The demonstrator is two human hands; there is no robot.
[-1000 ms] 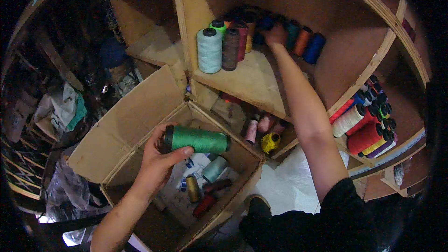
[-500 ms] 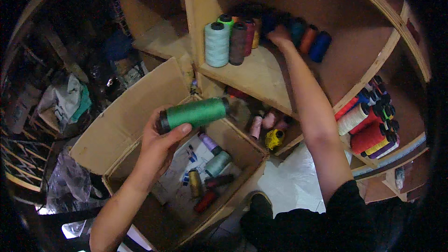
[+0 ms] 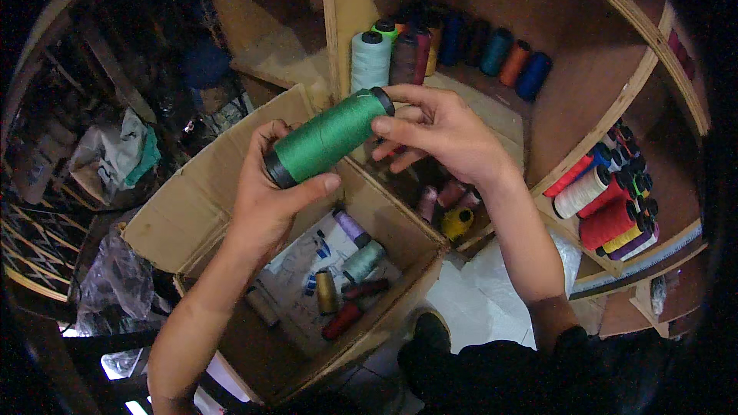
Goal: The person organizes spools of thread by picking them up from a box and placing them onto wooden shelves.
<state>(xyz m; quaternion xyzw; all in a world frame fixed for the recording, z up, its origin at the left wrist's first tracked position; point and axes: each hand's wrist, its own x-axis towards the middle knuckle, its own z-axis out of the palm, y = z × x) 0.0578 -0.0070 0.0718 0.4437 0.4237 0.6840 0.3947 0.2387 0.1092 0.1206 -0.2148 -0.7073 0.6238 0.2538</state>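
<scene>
A large green thread spool (image 3: 329, 138) is held tilted above the cardboard box, its right end raised. My left hand (image 3: 269, 192) wraps round its lower black end, thumb along the near side. At the upper black end, the thumb and forefinger of my right hand (image 3: 450, 134) pinch the rim, the other fingers curled loosely. Inside the cardboard box (image 3: 384, 338) below lie several smaller spools, among them a lilac one (image 3: 350, 228), a grey-green one (image 3: 364, 261), a gold one (image 3: 327, 292) and a red one (image 3: 343, 320).
Behind my hands, a curved wooden shelf (image 3: 477, 104) bears upright spools, including a pale blue one (image 3: 370, 61) and an orange one (image 3: 515, 63). More spools, one white (image 3: 580, 192), fill a lower compartment at right. Pink and yellow spools (image 3: 457, 224) sit under the shelf.
My right hand has come back from the row of spools on the shelf and taken hold of the green spool's upper end. The green spool has risen and tilted more steeply in my left hand.
</scene>
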